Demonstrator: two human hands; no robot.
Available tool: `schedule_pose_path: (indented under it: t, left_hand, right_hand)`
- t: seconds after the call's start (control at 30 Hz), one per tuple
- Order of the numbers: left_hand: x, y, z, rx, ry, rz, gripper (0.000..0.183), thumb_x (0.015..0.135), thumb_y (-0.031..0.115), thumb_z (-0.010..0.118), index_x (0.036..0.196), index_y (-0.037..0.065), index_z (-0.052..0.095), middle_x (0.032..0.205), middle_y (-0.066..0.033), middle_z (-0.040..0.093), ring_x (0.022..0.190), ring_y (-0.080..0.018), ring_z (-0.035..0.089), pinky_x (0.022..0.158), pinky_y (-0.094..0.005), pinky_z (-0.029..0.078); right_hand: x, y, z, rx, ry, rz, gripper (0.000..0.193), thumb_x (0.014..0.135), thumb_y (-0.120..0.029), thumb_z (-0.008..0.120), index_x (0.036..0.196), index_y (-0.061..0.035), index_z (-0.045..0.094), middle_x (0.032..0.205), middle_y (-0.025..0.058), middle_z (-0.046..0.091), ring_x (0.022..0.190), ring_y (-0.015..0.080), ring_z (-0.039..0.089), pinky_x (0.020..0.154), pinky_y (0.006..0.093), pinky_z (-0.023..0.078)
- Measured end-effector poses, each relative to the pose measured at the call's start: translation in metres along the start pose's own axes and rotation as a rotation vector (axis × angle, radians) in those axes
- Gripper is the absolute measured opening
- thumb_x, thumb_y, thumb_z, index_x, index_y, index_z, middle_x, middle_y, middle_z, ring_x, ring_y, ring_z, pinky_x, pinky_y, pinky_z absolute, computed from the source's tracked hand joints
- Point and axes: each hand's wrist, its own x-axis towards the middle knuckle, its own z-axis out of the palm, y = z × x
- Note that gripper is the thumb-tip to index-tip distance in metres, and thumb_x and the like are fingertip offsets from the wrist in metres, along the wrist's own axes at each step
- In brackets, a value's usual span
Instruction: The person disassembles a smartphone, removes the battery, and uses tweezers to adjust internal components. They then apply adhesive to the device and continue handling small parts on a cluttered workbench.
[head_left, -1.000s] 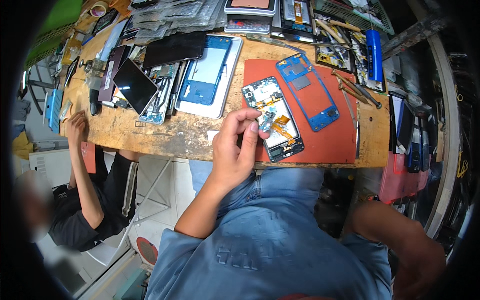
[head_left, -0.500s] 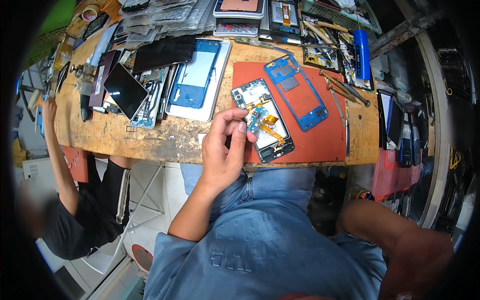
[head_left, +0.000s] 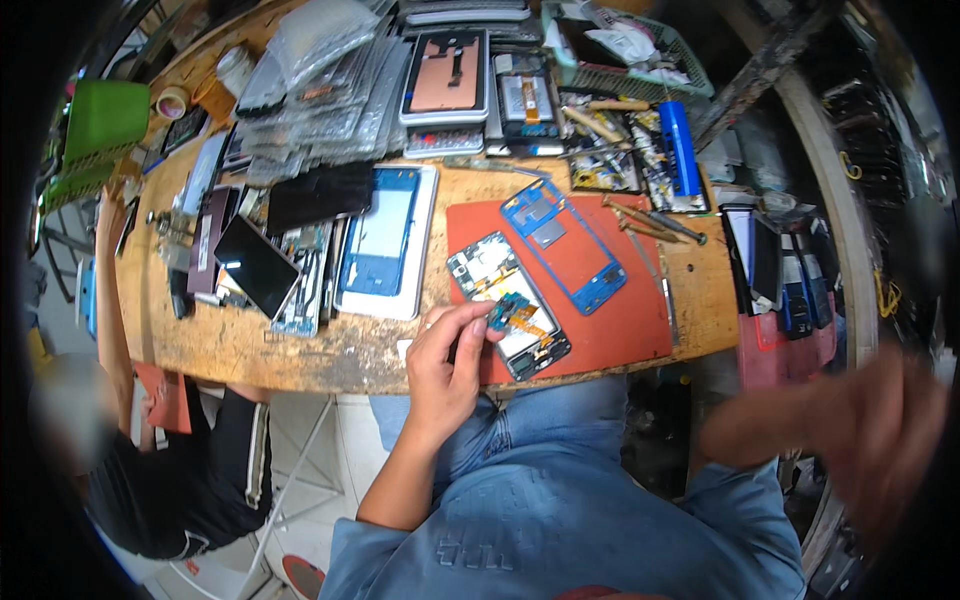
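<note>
Between the thumb and fingers of my left hand [head_left: 445, 355] is a small blue-green circuit board [head_left: 508, 312] with an orange flex cable. It hangs over an opened phone [head_left: 486, 262], whose bare insides face up on an orange-red mat [head_left: 630, 340]. Beside that phone, to its right, lies a blue phone frame [head_left: 592, 262] with a long cut-out. My right hand [head_left: 885, 430] is raised off the bench at the far right, near no part on the mat. Motion smears its fingers, so I cannot make out their pose or whether they hold anything.
Left of the mat, a blue phone shell [head_left: 380, 235] rests on a white tray, beside dark screens [head_left: 257, 268]. Bubble-wrapped packs [head_left: 320, 90] are stacked behind. Screwdrivers [head_left: 655, 222] and a blue cylinder [head_left: 680, 150] lie right. A co-worker's arm [head_left: 112, 290] reaches the bench's left end.
The view has tilted up, so the bench sits lower in the picture. My right hand has come into sight at the right. My left hand still holds the circuit board over the phone.
</note>
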Motion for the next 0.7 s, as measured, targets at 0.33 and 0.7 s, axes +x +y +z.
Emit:
schedule_pose_path:
  t: [0.33, 0.7]
  left_hand:
    - [0.000, 0.001, -0.003, -0.001, -0.015, 0.061, 0.017, 0.107, 0.000, 0.064, 0.120, -0.004, 0.074, 0.104, -0.0121, 0.069, 0.089, -0.0190, 0.076, 0.081, -0.0309, 0.058]
    - [-0.001, 0.013, -0.005, 0.152, 0.006, 0.121, 0.015, 0.101, 0.000, 0.069, 0.114, 0.000, 0.077, 0.095, -0.0131, 0.075, 0.087, -0.0244, 0.073, 0.080, -0.0351, 0.056]
  right_hand:
    - [-0.026, 0.151, -0.290, -1.654, 0.420, 0.934, 0.038, 0.100, -0.029, 0.073, 0.129, -0.0030, 0.076, 0.114, 0.0243, 0.080, 0.105, 0.0373, 0.079, 0.093, 0.0450, 0.060]
    - [-0.005, 0.220, -0.348, -1.914, 0.447, 1.482, 0.048, 0.089, -0.038, 0.077, 0.122, -0.0040, 0.080, 0.129, 0.0248, 0.076, 0.124, 0.0397, 0.073, 0.105, 0.0476, 0.057]
